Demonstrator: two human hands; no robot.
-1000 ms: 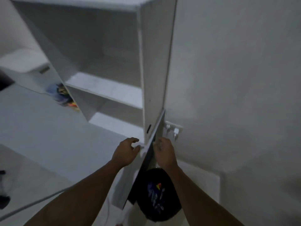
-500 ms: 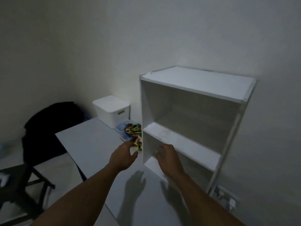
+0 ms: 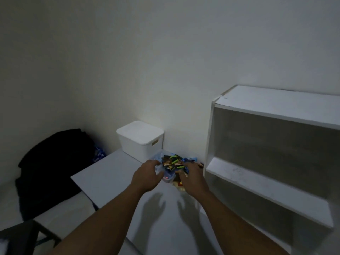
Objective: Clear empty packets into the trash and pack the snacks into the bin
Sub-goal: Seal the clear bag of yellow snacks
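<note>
A pile of snack packets, dark wrappers with green and orange print on bluish plastic, lies on the white table between a white lidded bin and a white shelf unit. My left hand hovers at the pile's left edge, fingers apart and slightly curled, its fingertips at the bluish plastic. My right hand reaches over the pile's right side and hides part of it. Both hands' shadows on the table show spread fingers. Neither hand clearly holds a packet.
The shelf unit stands on the table at the right, its compartments bare. A black bag rests on a chair to the left of the table, with a blue patterned item behind it. Walls close off the back.
The view swung from the gap beside the shelf unit up to the table. Both hands left the shelf's side panel and moved forward to the snack pile.
</note>
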